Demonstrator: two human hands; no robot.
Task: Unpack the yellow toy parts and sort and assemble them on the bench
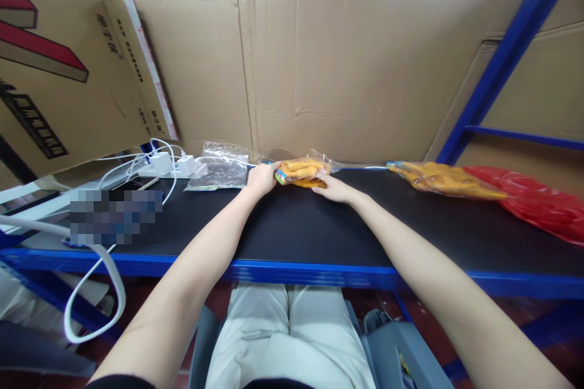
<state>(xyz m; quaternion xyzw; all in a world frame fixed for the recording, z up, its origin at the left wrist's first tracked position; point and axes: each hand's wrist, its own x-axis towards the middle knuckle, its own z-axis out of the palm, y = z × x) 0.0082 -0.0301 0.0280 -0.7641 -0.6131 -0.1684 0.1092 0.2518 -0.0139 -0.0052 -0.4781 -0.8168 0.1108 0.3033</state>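
Note:
A clear plastic bag of orange toy-like pieces (305, 168) with a colourful printed header lies near the back of the black tabletop. My left hand (263, 179) grips its left end by the header, fingers closed. At the lower right side, my right hand (338, 189) has its fingers curled against the bag, partly hidden by it. More orange shows beneath the bag; whether it is a separate piece I cannot tell. Left of my left hand lies a flat clear bag (219, 167) with a printed strip along its lower edge.
To the right lie another bag of orange pieces (442, 179) and a red plastic bag (533, 197). On the left are a white power strip (196, 169), cables and a blurred-out device (116, 216). Cardboard (347, 73) walls the back; a blue metal edge (310, 272) runs along the front.

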